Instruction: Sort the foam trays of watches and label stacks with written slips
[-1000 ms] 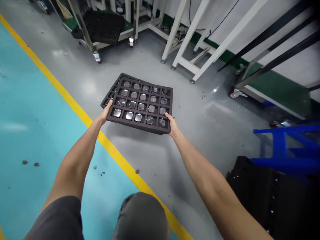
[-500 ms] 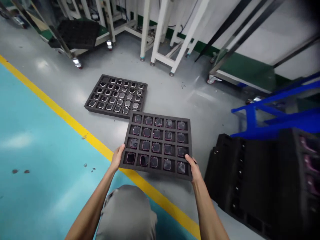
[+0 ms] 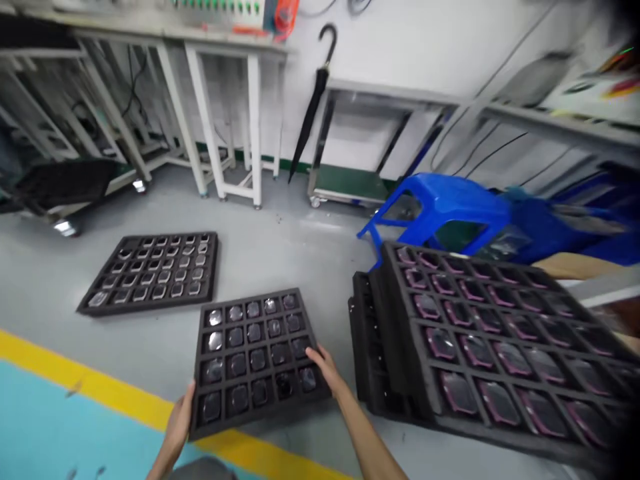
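Observation:
Between my two hands I carry a dark foam tray (image 3: 253, 353) whose square pockets hold smartwatch-like pieces with dark glass faces. My left hand (image 3: 179, 417) grips its left edge near the front corner. On the right edge is my right hand (image 3: 325, 370), its thumb over the rim and its other fingers hidden underneath. A second foam tray (image 3: 150, 270) with similar silvery-rimmed pieces lies on the floor to the left. To the right rises a stack of foam trays (image 3: 500, 333); its top one holds pink-edged pieces in rows.
A blue plastic stool (image 3: 450, 200) stands behind the stack. Along the wall are a white-legged workbench (image 3: 215, 127), a black umbrella (image 3: 313, 107) and a metal cart (image 3: 350, 180). A wheeled cart (image 3: 100, 183) stands at the left. A yellow line (image 3: 125, 403) crosses the floor.
My view has swung to the right and up, bringing the stack's top tray and the stool into sight. The tray stays in both hands and now tilts differently.

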Tool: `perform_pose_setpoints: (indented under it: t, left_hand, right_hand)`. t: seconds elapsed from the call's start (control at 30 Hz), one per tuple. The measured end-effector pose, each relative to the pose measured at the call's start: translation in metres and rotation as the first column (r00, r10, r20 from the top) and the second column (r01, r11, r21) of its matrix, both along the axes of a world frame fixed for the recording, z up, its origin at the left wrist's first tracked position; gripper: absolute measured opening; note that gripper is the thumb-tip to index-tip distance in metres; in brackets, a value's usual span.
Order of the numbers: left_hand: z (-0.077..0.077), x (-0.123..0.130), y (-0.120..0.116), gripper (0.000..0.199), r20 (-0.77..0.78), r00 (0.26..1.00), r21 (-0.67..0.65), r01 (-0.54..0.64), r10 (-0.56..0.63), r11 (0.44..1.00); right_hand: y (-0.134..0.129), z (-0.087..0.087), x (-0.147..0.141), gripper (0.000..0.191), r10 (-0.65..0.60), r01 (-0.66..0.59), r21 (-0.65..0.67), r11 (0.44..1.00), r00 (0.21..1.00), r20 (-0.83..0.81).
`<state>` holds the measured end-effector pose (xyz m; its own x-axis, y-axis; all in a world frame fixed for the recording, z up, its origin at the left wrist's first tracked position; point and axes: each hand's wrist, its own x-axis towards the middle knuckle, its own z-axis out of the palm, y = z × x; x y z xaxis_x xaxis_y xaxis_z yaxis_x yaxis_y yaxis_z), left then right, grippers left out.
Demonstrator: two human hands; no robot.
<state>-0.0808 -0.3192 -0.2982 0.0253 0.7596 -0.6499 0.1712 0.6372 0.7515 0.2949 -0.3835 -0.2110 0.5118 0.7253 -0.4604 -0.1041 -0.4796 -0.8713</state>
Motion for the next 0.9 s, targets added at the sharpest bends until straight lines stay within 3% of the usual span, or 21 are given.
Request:
perform_pose_setpoints:
  t: [0.1, 0.27, 0.47, 0.63, 0.77, 0.9]
  left_hand:
    - [0.008, -0.004, 0.027, 0.09, -0.047, 0.998, 0.083, 0.052, -0.048, 0.995]
    - [0.041, 0.02, 0.052, 0.092, 0.002, 1.0, 0.08, 0.029, -0.029, 0.996]
    - [0.052, 0.036, 0.046, 0.089, -0.098, 0.995, 0.096, 0.033, -0.023, 0.995]
    - [0.056, 0.038, 0.036, 0.084, -0.086, 0.996, 0.168, -0.014, 0.029, 0.986]
    - [0.072, 0.025, 0.034, 0.084, -0.039, 0.997, 0.194, -0.064, 0.073, 0.979]
    - [0.093, -0.018, 0.034, 0.079, -0.048, 0.983, 0.178, -0.168, 0.179, 0.97]
  right_hand:
    - [0.014, -0.001, 0.002, 0.089, 0.022, -0.024, 0.058, 0.998, 0.999, 0.043]
    - [0.021, 0.003, 0.003, 0.077, -0.001, -0.006, 0.033, 0.999, 0.979, 0.205]
    - [0.01, -0.003, -0.001, 0.086, 0.059, -0.071, 0.051, 0.996, 0.979, 0.197]
    - [0.0, 0.005, 0.002, 0.102, 0.075, -0.094, 0.09, 0.991, 0.977, 0.201]
    - [-0.008, 0.018, -0.014, 0.094, 0.071, -0.101, 0.14, 0.985, 0.977, 0.203]
    - [-0.012, 0.029, -0.06, 0.078, 0.122, -0.162, 0.171, 0.972, 0.967, 0.224]
